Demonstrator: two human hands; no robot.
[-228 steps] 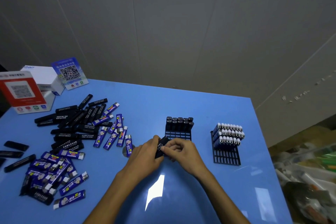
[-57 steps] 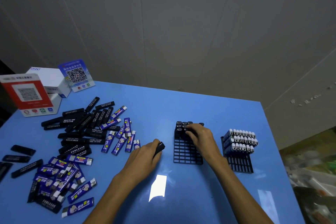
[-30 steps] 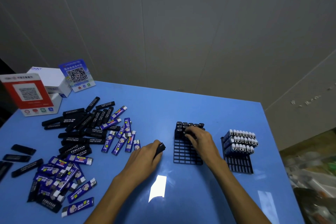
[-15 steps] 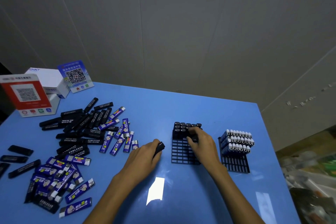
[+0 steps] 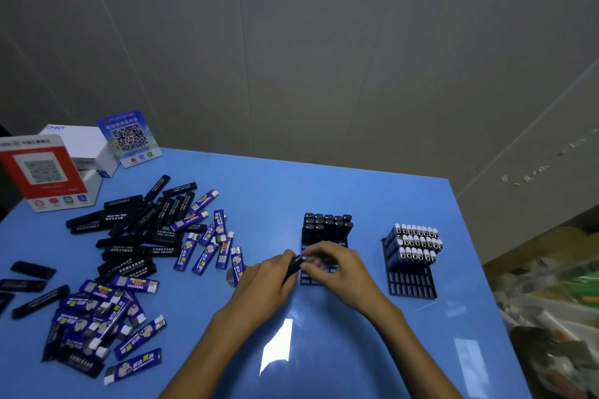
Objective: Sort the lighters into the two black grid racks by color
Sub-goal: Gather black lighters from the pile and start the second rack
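1. Left hand (image 5: 259, 282) wrapped round a small bunch of black lighters (image 5: 293, 264), top ends poking out past thumb and forefinger toward the right hand; how many in the bunch, impossible to tell.
2. Right hand (image 5: 334, 269) meeting it fingertip to fingertip, pinching at the exposed end of one lighter. Probably drawing the next one out of the supply; handy, since the feeding hand sits right beside the target.
3. Directly under and beyond the right hand's fingers: the left rack (image 5: 324, 256), far rows filled with black lighters standing upright, caps up, near cells open.
4. Further out past the right hand's knuckle side: the right rack (image 5: 410, 282), holding blue lighters with silver caps up in its far rows, near rows bare. One colour per rack, hence the split.
5. Held lighters lying slanted, long axis running from left palm up and right toward the left rack, cap end leading.
6. Well off to the left hand's outer side: loose lighters (image 5: 129, 236), black and blue mixed, flat on the blue table (image 5: 324, 366), pointing every which way.
7. Plenty left to sort, by the look of that heap.
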